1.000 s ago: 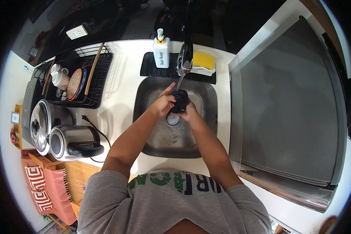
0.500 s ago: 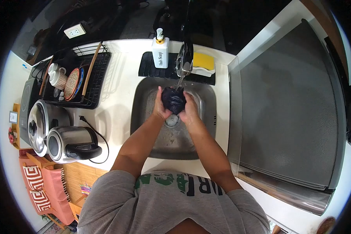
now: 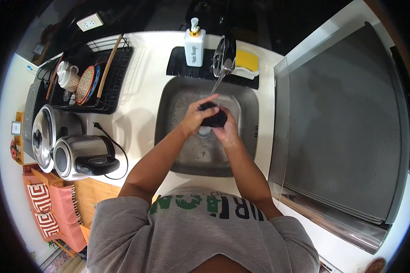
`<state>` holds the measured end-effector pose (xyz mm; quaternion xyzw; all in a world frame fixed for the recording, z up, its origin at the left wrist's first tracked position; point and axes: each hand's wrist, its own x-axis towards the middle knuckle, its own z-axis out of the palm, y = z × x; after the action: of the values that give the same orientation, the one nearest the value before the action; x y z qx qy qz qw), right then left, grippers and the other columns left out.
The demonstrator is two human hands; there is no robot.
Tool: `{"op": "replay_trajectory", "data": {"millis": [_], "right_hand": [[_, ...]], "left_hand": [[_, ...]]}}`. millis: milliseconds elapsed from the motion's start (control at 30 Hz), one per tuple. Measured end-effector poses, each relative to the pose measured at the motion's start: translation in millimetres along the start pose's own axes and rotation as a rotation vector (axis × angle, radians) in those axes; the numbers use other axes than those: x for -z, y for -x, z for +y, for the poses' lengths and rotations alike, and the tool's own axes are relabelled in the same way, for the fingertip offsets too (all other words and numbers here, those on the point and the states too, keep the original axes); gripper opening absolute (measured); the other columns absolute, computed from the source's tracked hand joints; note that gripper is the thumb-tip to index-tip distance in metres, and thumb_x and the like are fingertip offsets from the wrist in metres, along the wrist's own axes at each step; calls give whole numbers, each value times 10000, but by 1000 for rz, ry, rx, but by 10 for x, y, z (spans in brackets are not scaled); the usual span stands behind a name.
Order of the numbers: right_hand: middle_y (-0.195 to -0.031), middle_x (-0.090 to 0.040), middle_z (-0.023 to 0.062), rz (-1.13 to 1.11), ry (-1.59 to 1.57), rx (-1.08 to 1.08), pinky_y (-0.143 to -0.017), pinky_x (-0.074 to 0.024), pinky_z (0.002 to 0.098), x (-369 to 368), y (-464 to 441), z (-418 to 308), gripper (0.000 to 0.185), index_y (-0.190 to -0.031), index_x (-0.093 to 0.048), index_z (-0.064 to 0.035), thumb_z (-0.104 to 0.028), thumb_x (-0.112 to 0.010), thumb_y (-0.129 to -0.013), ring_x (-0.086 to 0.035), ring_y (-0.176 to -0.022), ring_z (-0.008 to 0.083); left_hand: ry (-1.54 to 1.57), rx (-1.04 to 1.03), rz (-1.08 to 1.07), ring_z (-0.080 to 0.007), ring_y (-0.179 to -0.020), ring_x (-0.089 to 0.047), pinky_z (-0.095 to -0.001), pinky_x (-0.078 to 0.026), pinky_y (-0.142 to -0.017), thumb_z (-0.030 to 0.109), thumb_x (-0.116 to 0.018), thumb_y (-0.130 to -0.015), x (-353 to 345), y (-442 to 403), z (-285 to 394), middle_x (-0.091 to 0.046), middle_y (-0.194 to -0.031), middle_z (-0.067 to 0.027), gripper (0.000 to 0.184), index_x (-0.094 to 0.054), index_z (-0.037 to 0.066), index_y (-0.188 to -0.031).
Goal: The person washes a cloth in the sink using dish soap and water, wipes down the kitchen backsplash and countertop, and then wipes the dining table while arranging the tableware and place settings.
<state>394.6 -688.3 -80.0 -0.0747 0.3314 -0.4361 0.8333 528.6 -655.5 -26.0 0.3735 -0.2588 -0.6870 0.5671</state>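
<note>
Home kitchen indicated. Steel sink (image 3: 182, 154) set into pale surface (image 3: 143, 98), water run from faucet (image 3: 224, 57). Bottle labelled "Dish Soap" (image 3: 194, 49) and yellow sponge (image 3: 247, 60) placed behind sink. Cups (image 3: 68, 78) and patterned plate (image 3: 85, 85) held in dish rack (image 3: 111, 75). Kettle (image 3: 84, 157) and lidded pot (image 3: 44, 136) placed alongside. Domestic setting suggested by patterned cushions (image 3: 40, 196) and wooden floor (image 3: 90, 193).

The faucet (image 3: 224, 57) blocks the way just beyond the fingers (image 3: 208, 99); to either side of them, the sink (image 3: 174, 102) leaves room.
</note>
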Motion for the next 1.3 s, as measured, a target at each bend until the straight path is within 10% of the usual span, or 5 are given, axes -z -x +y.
{"op": "replay_trajectory", "data": {"millis": [333,667,1100,1167,1300], "right_hand": [[-940,-659,89,-21,1072,773,-871,-461,312,-389,1179,224,112,-897,-619,-14,15,-634,-790,-612,-929,195],[-907,-643,57,-845,1652,1094,-816,-494,399,-122,1227,354,244,-808,-644,-93,-44,-697,-575,-605,-934,265],[-993,-612,128,-817,2171,1188,-883,-436,434,536,317,1295,203,-879,-636,-64,-205,-537,-772,-583,-948,283],[-1033,-598,128,-792,1698,522,-929,-406,426,547,289,1350,241,-959,-635,-64,-214,-507,-821,-553,-1021,282],[-1034,-594,124,-825,1822,452,-931,-404,417,522,202,1399,237,-974,-629,-67,-212,-521,-822,-547,-1021,278]], "left_hand": [[364,345,290,-184,-934,-590,-347,-509,-822,165,-495,-941,108,500,-378,-569,-1086,-101,394,-453,58,-1319],[-534,1023,-554,-195,-942,-582,-364,-494,-806,126,-519,-879,-81,88,-382,-599,-982,-105,453,-473,86,-1328],[-1631,198,-868,-293,-905,-646,-390,-513,-791,78,-547,-750,550,-292,-1533,-657,-1045,-165,350,-686,92,-1071],[-1770,298,-640,-320,-777,-655,-450,-525,-666,94,-560,-771,399,-240,-1426,-675,-834,-175,170,-698,2,-806],[-1799,458,-509,-320,-857,-655,-454,-535,-719,113,-564,-799,232,-148,-1048,-671,-945,-181,197,-693,9,-904]]}}
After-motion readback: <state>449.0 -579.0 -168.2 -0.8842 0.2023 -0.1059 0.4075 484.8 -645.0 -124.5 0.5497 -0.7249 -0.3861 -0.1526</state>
